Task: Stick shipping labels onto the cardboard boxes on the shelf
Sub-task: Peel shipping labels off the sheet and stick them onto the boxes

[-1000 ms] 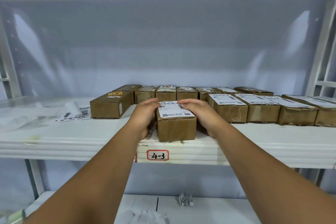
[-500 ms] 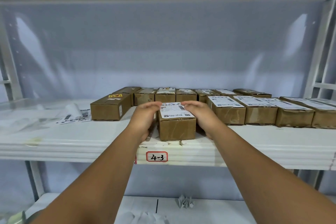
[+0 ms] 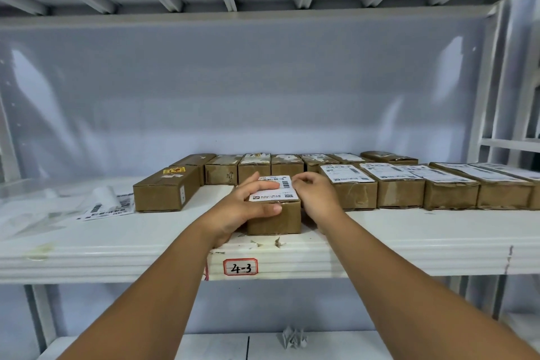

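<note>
A small cardboard box (image 3: 276,221) stands near the front edge of the white shelf (image 3: 117,245), with a white shipping label (image 3: 282,188) on its top. My left hand (image 3: 245,209) grips this box, fingers lying across the label's left part and the thumb on the front face. My right hand (image 3: 317,196) sits against the box's right side, its fingers curled at the label's right edge.
To the right stands a row of labelled boxes (image 3: 349,188). A back row of brown boxes (image 3: 222,169) and one box with a yellow sticker (image 3: 166,191) lie behind and to the left. Loose label sheets (image 3: 106,209) lie far left. A tag reading 4-3 (image 3: 240,267) marks the shelf edge.
My left hand has come off the box's left side and now reaches over its top, fingers on the label. My right hand's fingers have curled in at the label's right edge.
</note>
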`<state>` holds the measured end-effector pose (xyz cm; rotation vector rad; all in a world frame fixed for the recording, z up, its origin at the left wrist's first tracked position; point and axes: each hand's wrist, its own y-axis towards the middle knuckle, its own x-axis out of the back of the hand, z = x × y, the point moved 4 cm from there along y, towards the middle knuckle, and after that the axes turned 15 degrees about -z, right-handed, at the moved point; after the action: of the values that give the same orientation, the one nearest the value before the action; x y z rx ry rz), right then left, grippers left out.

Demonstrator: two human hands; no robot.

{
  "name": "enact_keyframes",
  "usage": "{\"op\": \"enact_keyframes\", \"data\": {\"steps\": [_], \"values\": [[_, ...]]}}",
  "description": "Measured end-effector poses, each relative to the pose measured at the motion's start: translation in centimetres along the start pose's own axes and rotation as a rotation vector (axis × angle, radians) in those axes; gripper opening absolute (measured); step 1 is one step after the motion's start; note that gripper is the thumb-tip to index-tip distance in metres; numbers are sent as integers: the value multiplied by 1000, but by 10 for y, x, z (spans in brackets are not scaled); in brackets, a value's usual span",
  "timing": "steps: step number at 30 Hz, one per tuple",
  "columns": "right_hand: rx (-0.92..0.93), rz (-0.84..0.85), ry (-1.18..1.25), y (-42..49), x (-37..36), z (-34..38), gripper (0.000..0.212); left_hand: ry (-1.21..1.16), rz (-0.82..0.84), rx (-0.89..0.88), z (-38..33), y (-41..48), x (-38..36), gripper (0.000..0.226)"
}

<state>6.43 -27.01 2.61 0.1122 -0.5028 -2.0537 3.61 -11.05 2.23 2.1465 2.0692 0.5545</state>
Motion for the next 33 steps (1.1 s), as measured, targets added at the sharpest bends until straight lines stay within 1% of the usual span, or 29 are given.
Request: {"op": "enact_keyframes", "data": {"steps": [4, 8, 10, 13, 15, 16, 19, 21, 23, 25, 27, 29, 31, 33], "values": [[92, 14, -48, -7, 4, 8, 20, 57, -101, -21, 3, 4, 3, 58], [213, 48, -174, -19, 13, 14, 26, 257, -179, -97, 7, 9, 4, 65], [348, 50, -284, -24, 22, 19, 26, 346, -215, -145, 6, 8, 3, 65], [639, 10, -549, -24, 39, 24, 25, 480, -213, -228, 2, 7, -1, 59], [758, -45, -683, -15, 52, 21, 26, 560, -195, -258, -1, 6, -6, 55], [785, -79, -733, -10, 60, 18, 27, 588, -188, -267, -2, 7, -9, 54], [820, -227, -831, 3, 81, 9, 30, 596, -158, -286, -6, 10, -22, 49], [781, -291, -885, 7, 90, 2, 32, 587, -137, -301, -8, 14, -35, 46], [646, -283, -903, 11, 96, -6, 38, 569, -153, -305, -9, 17, -48, 43], [577, -287, -896, 14, 99, -11, 43, 565, -195, -294, -8, 20, -58, 41], [565, -246, -899, 15, 98, -12, 44, 611, -212, -287, -7, 22, -63, 44], [555, -188, -902, 16, 96, -14, 45, 650, -206, -269, -6, 22, -65, 53], [545, -184, -891, 17, 96, -15, 44, 665, -218, -238, -5, 22, -64, 64], [533, -197, -883, 17, 97, -15, 43, 654, -256, -213, -6, 22, -62, 70]]}}
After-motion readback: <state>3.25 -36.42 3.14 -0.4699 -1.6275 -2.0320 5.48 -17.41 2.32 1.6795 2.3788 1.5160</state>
